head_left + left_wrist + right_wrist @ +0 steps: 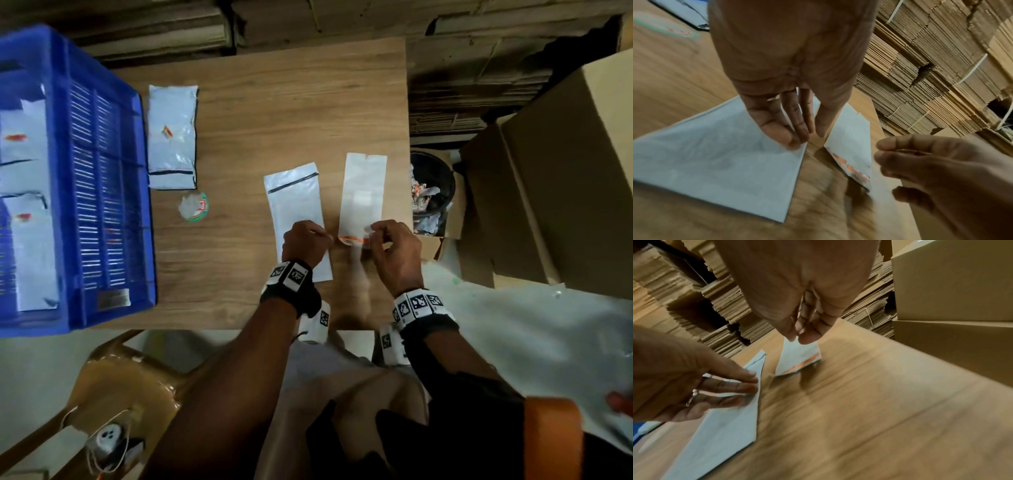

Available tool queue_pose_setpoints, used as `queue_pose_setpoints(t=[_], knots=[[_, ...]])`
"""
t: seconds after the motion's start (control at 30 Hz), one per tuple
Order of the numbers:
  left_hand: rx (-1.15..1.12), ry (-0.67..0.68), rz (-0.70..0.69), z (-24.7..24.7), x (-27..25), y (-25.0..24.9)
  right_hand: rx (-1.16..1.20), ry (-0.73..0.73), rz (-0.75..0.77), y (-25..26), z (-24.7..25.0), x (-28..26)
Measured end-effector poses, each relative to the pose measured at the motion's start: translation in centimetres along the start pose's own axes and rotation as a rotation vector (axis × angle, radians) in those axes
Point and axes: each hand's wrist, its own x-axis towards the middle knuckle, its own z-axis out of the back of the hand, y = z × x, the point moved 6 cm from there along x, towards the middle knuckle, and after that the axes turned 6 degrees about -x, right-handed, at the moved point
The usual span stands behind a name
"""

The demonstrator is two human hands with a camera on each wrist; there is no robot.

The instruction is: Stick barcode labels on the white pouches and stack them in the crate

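A white pouch (294,202) lies flat on the wooden table (274,102). My left hand (323,236) rests on its near right edge, straight fingertips (789,139) pressing it down. Just to the right lies a white label sheet (363,192) with orange labels along its near end (851,168). My right hand (797,337) pinches that near end between thumb and finger, lifting it slightly. A stack of white pouches (173,137) lies at the table's left. The blue crate (102,192) beside it holds labelled pouches (24,137).
A round green-rimmed disc (193,207) lies near the pouch stack. A black bin of paper scraps (431,192) stands right of the table, with large cardboard boxes (565,171) beyond. Flattened cardboard stacks (931,65) line the back. A brown plastic chair (120,377) is lower left.
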Motion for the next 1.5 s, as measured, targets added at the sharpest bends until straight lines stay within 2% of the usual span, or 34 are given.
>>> queue_pose_setpoints(t=[0.13,0.37,0.53,0.77,1.03,1.2,1.27,1.37,1.5], knots=[[0.028,0.071,0.061,-0.1,0.0,0.4,-0.024,-0.020,-0.055,0.5,-2.0,-0.9],[0.009,0.165,0.061,-1.8,0.4,0.9,-0.042,-0.062,-0.194,0.2,-3.5,-1.5],[-0.024,0.167,0.086,-2.8,0.8,1.6,-0.041,-0.048,-0.191,0.1,-3.5,-1.9],[-0.227,0.191,0.088,-3.6,0.3,1.9,-0.057,-0.083,-0.115,0.5,-3.4,-2.8],[-0.246,0.233,0.046,-4.2,0.7,2.2,-0.033,-0.121,-0.077,0.9,-3.2,-2.8],[-0.285,0.237,0.068,-4.0,0.9,2.2,-0.034,-0.104,-0.105,0.8,-3.5,-2.8],[-0.305,0.281,0.092,-4.2,0.8,1.6,-0.024,-0.112,-0.085,1.0,-3.6,-2.9],[-0.280,0.308,0.126,-4.3,1.4,0.7,-0.035,-0.115,-0.079,1.1,-3.6,-3.0],[-0.127,0.254,-0.006,-4.1,3.0,-0.3,-0.079,-0.097,-0.072,1.5,-3.9,-3.3]])
